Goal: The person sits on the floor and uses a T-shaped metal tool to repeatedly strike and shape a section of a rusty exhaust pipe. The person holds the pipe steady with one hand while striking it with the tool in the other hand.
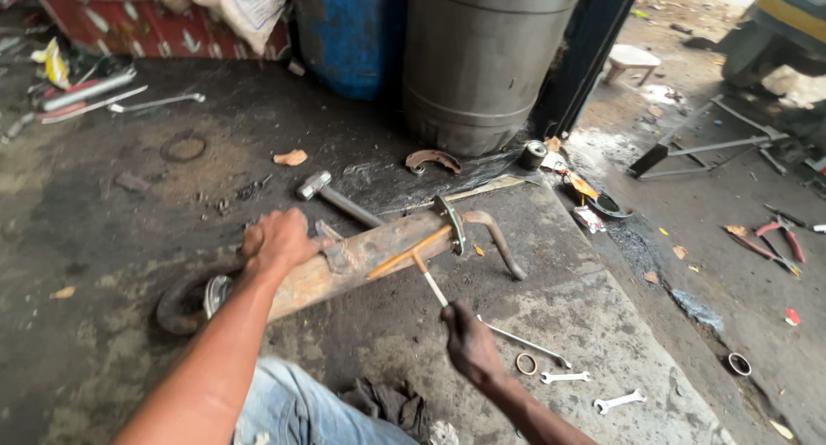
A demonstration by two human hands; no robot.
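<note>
Greasy concrete floor (103, 204), workshop setting; grey drum (482, 58) and blue drum (348, 32) stand at the back. Rusty pipe (361, 260) lies slanted across the floor before the person's knees, curved end toward the drums. Left hand (275, 241) rests on the pipe's upper side, fingers curled over it. Right hand (469, 342) closed around a thin rod (430, 281) whose tip meets the pipe. Hammer (335, 195) lies just behind. Wrenches (594, 389) near right hand.
</note>
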